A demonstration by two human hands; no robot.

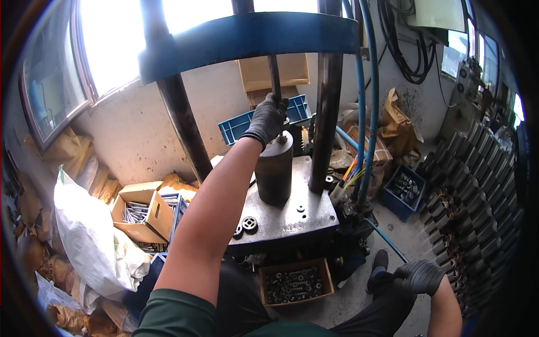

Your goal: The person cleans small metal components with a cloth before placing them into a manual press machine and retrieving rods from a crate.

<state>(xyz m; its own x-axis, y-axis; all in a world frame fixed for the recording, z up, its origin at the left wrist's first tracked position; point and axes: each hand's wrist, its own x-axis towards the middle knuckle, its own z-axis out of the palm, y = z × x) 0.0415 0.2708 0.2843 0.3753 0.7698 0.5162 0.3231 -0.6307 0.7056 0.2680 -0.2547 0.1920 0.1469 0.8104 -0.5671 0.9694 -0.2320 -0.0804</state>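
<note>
Press rod [275,76] gripped by gloved left hand [268,119] above dark cylinder [274,171].

My gloved left hand [268,119] wraps around a thin dark vertical rod [275,76] that comes down from the blue crossbeam onto a small part atop a dark steel cylinder [274,171]. That cylinder stands upright on the grey metal press table [292,216], between the machine's two columns.

Cardboard box [137,212], blue crate [401,191]
</note>
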